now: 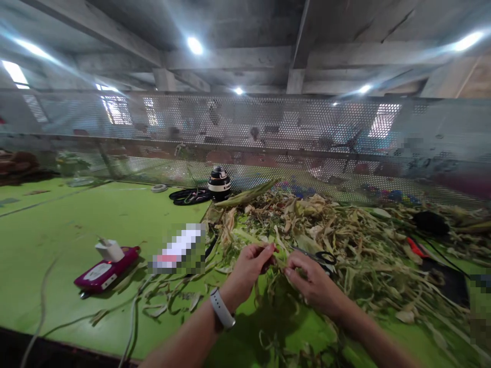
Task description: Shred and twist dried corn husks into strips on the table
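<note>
My left hand [251,266] and right hand [312,283] are each pinched narrow on a green strip of leaf [282,262] between their fingertips, its long axis seemingly running across from one to the other, though blur leaves this unsure. Just beyond my right hand lie scissors [317,255]; farther off, a black bottle [219,188] has white-banded lettering apparently starting with E, the rest unreadable

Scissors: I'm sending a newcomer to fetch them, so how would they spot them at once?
On the green table, find the large heap of dry plant strips. There, just beyond the person's right hand, lie the scissors, whose black looped handles stand out from the pale, crinkled strips.
</note>
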{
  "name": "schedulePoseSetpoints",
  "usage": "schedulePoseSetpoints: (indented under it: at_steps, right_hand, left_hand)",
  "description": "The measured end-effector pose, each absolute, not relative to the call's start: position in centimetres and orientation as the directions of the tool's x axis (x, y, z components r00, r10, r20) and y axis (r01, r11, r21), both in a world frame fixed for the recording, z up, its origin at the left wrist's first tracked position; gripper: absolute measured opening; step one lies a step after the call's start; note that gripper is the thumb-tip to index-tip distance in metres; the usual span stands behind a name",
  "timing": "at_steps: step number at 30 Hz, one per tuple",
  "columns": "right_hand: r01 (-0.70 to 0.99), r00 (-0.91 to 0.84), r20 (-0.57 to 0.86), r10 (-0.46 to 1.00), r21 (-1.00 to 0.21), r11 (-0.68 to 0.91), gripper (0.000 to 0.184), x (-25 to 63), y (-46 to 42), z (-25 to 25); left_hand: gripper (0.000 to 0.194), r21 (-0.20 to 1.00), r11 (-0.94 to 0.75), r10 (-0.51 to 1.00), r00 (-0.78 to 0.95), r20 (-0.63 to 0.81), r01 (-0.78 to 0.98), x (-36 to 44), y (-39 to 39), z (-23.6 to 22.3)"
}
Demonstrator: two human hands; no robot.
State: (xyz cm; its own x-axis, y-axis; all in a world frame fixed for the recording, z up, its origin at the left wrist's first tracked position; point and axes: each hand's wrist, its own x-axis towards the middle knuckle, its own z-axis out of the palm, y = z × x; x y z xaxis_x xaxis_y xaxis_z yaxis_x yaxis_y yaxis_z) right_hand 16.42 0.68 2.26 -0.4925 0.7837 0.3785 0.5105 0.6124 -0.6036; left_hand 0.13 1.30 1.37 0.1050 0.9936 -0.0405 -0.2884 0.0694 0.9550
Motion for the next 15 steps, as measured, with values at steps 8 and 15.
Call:
schedulePoseSetpoints:
  at_steps: [8, 15]
  right_hand:
    - [0.638, -0.284, 0.593, 0.754, -0.470, 0.610, 0.011, 17.7, 1.6, 2.3]
    - [0.699, -0.435, 0.557, 0.707, -0.287, 0.655, 0.020, 15.4, -0.6, 0.8]
  left_hand:
    - [0.028, 0.828, 0.214, 0.969, 0.219, -0.114, -0.518, 0.0, 1.2, 1.4]
    - [0.029, 0.734, 0.227, 0.969, 0.226, -0.103, -0.640, 0.9, 0.6, 1.4]
